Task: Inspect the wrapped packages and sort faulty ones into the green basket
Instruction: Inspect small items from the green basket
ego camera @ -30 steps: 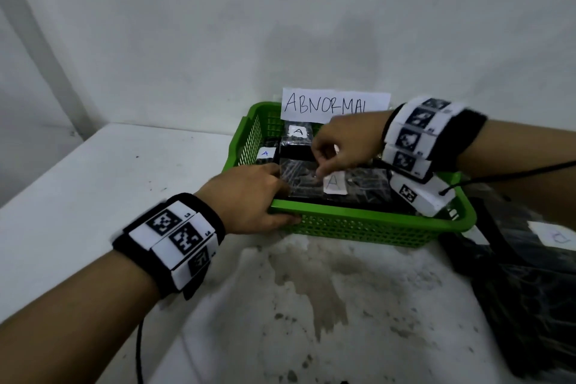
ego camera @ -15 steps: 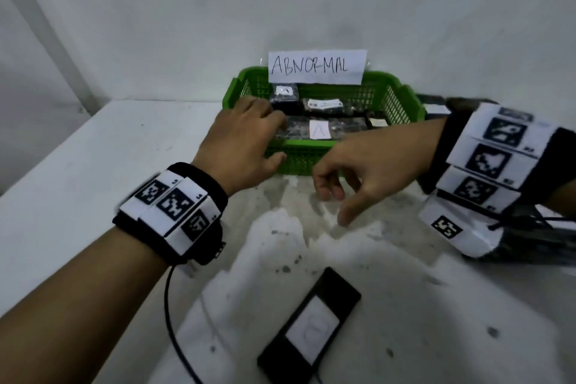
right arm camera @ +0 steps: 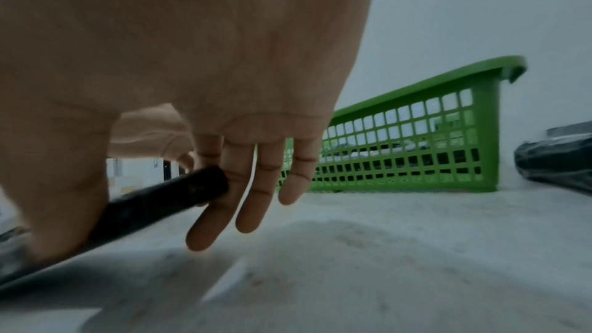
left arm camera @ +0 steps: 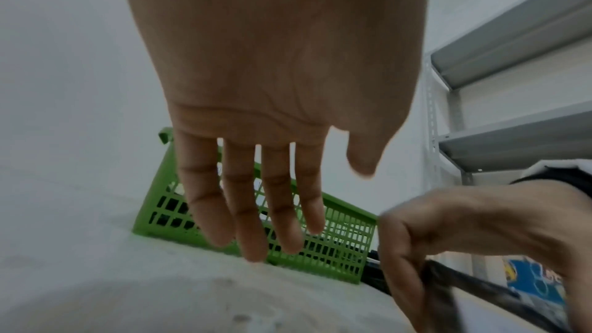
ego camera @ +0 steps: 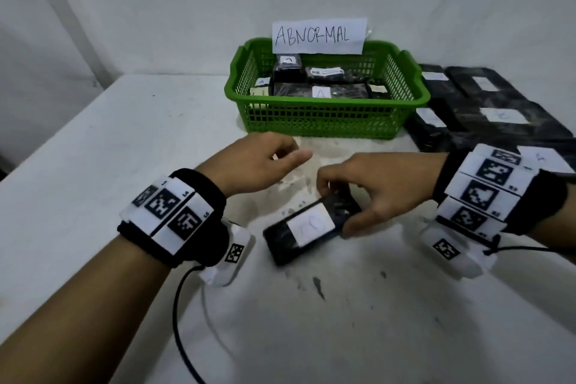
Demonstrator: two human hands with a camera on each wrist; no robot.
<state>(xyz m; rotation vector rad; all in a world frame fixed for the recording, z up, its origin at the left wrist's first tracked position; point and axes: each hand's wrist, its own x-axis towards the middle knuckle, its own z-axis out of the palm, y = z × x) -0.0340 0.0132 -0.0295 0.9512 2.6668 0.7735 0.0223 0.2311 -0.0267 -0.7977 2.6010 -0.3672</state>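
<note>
The right hand (ego camera: 371,187) is gripping the far end of a flat black plastic-wrapped package with a white paper label (ego camera: 307,226), thumb on one side and fingers curled over the other, and the package is lying at an angle on the stained white desk (ego camera: 93,165); from the right wrist view its gripped end looks slightly raised. The left hand (ego camera: 258,162) is hovering beside it with relaxed, straight fingers (left arm camera: 250,212), holding nothing. The green plastic mesh basket (ego camera: 324,118) is standing well beyond both hands at the back of the desk, carrying a white paper sign reading "ABNORMAL" (ego camera: 319,36) on its rear rim and several black wrapped packages with white labels (ego camera: 318,89) inside. More black wrapped packages (ego camera: 486,103) are lying on the desk just to the right of the basket.
</note>
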